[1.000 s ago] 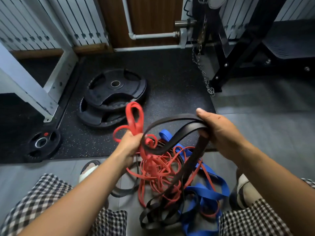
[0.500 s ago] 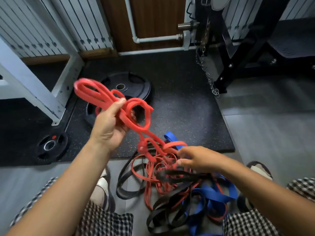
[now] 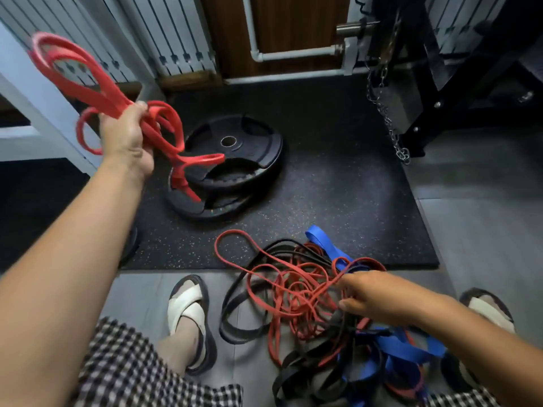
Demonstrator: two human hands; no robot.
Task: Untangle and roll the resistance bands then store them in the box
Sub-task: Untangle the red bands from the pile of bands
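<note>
Loops of red band (image 3: 114,98) clamped in the left grip (image 3: 126,138) have pulled clear of the tangle (image 3: 320,315) toward ten o'clock; right grip (image 3: 379,298) stays on it, closure unclear.

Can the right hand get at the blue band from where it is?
Probably yes: the right hand rests beside the blue band, whose upper loop lies bare; black bands and thin red bands cross its lower part.
</note>
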